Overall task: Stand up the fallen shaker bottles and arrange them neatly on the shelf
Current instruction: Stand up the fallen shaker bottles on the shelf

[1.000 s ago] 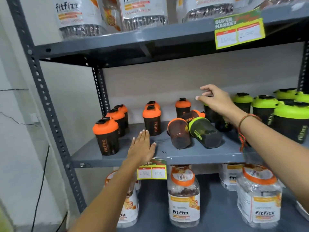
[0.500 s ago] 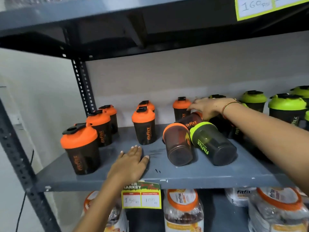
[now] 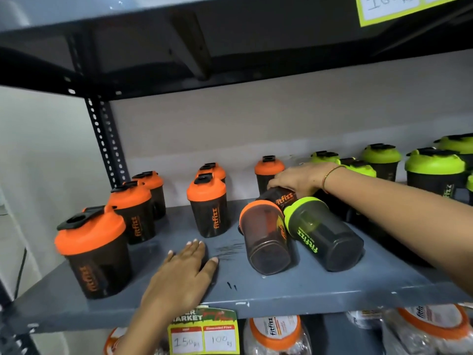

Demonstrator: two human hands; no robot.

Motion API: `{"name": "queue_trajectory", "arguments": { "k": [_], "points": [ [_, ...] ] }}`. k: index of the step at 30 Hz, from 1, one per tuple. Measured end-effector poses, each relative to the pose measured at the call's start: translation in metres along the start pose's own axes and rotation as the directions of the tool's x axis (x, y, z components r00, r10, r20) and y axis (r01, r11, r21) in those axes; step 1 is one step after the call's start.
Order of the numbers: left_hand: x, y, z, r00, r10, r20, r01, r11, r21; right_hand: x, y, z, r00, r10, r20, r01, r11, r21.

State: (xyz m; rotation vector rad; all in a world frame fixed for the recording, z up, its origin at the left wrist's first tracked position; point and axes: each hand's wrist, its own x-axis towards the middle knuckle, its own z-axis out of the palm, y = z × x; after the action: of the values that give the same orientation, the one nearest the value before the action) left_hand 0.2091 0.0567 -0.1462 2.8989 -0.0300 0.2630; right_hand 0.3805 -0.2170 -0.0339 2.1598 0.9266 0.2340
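Three shaker bottles lie on their sides on the grey shelf point(image 3: 320, 285): an orange-lidded one point(image 3: 266, 239) with its base toward me, a green-lidded one point(image 3: 325, 234) beside it, and a third fallen orange bottle point(image 3: 281, 197) behind them. My right hand point(image 3: 297, 179) is closed over that rear bottle. My left hand point(image 3: 184, 275) rests flat on the shelf near its front edge, fingers spread, holding nothing. Several orange-lidded bottles point(image 3: 208, 206) stand upright on the left, several green-lidded ones point(image 3: 435, 170) on the right.
The upper shelf point(image 3: 230, 47) hangs low overhead. A perforated upright post point(image 3: 105, 142) stands at the back left. A price tag point(image 3: 204, 334) hangs on the shelf's front edge. Fitfizz jars point(image 3: 276, 334) fill the shelf below.
My view has moved closer to the shelf. My right hand has come down from above the green lids onto the rear fallen orange bottle. My left hand stays flat on the shelf.
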Motion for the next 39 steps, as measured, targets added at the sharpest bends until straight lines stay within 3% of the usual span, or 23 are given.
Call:
{"name": "queue_trajectory", "arguments": {
  "k": [3,9,17,25,28,30,32,36,39],
  "points": [
    [0.0,-0.001,0.0,1.0,0.006,-0.003,-0.006,1.0,-0.011,-0.004,0.001,-0.02,0.99,0.118,-0.079,-0.105,0.983,0.153],
    [0.0,-0.001,0.0,1.0,0.005,-0.014,-0.005,1.0,-0.028,-0.002,-0.002,-0.04,0.994,0.033,-0.109,-0.056,0.974,-0.217],
    [0.002,-0.002,0.001,1.0,0.009,-0.022,-0.01,1.0,-0.013,0.008,-0.021,-0.039,0.977,-0.19,-0.101,0.111,0.846,-0.521],
    [0.001,-0.002,0.001,1.0,0.005,-0.021,-0.005,1.0,-0.017,0.003,-0.017,-0.04,0.963,-0.199,-0.184,0.071,0.842,-0.535],
    [0.0,-0.001,0.001,1.0,0.006,-0.021,-0.006,1.0,-0.015,-0.017,-0.012,-0.051,0.945,-0.07,-0.319,-0.07,0.911,-0.406],
    [0.0,-0.001,0.001,1.0,0.005,-0.017,-0.005,1.0,-0.015,-0.038,-0.012,-0.063,0.911,0.074,-0.406,-0.167,0.966,-0.198],
    [0.0,-0.001,0.001,1.0,0.008,-0.011,-0.008,1.0,-0.012,-0.063,-0.015,-0.076,0.889,0.247,-0.386,-0.244,0.968,0.058],
    [-0.001,0.0,0.0,1.0,0.004,0.004,-0.004,1.0,0.007,-0.102,-0.026,-0.077,0.778,0.59,-0.215,-0.467,0.772,0.431],
    [-0.002,0.001,0.0,1.0,0.003,0.012,-0.003,1.0,0.017,-0.116,-0.044,-0.062,0.697,0.714,-0.064,-0.565,0.602,0.564]
  ]
}}
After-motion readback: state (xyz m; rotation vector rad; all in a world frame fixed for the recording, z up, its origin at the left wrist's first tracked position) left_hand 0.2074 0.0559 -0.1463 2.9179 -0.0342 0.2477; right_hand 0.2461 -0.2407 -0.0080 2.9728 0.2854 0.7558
